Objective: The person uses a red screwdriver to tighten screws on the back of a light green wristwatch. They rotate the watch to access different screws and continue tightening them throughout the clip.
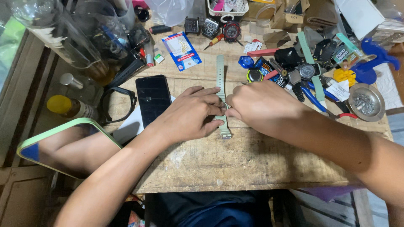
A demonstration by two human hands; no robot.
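Observation:
A pale green watch strap (220, 74) lies lengthwise on the worn wooden bench (235, 164), its buckle end toward me. My left hand (189, 114) grips the strap's middle from the left, fingers curled over it. From the right, my right hand (257, 103) pinches the same spot, fingertips meeting those of the left. Both hands hide the middle of the strap; whether a watch body sits there cannot be seen.
A black phone (153, 98) lies left of my hands on white paper. Several watches, blue-handled pliers (313, 98), a metal dish of small parts (365, 102) and loose straps crowd the back right. A green-framed mirror (63, 145) leans at the left edge beside bottles.

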